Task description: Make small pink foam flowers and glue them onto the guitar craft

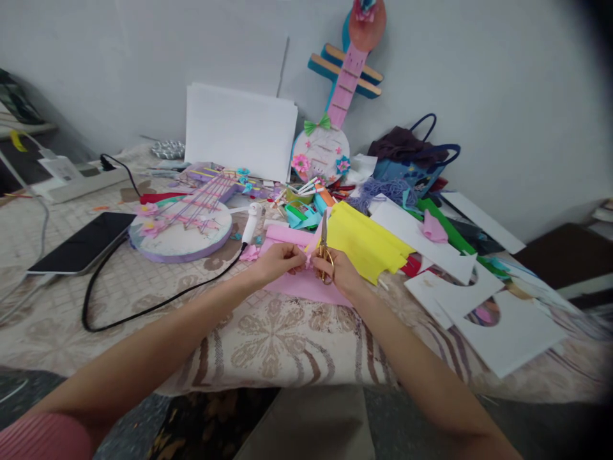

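My left hand pinches the edge of a small piece of pink paper near the middle of the table. Close on its right, my right hand holds gold-handled scissors, their blades pointing up and away from me. The fingertips of both hands almost meet at the pink piece. Beneath them lies a larger pink sheet, with a pink roll behind. Yellow paper lies just beyond my right hand.
A round decorated instrument and a tablet lie left. A white glue gun trails a black cable. Another decorated instrument leans on the wall. White boards lie right, a blue bag behind.
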A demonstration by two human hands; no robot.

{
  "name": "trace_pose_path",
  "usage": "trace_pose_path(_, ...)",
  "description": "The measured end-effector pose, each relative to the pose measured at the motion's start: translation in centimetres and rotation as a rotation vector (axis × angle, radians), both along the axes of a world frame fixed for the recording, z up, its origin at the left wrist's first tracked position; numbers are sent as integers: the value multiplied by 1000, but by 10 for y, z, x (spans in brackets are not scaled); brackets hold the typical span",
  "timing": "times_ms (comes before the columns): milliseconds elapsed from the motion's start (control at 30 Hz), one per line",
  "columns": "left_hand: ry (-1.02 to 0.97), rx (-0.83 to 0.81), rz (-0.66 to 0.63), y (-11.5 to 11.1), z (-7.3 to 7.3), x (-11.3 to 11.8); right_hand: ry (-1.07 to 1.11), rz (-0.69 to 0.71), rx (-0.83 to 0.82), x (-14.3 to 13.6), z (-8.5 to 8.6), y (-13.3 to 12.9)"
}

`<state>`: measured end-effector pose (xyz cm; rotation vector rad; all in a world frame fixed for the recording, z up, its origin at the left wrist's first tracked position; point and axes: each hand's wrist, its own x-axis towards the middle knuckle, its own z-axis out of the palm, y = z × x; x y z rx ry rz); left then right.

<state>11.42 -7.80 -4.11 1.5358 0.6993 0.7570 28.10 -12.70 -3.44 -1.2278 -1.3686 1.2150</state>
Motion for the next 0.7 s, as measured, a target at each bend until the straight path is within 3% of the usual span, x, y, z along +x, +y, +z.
trace_pose_path(700, 16, -41, -54, -1, 1, -1, 2, 14, 18, 3, 3, 2)
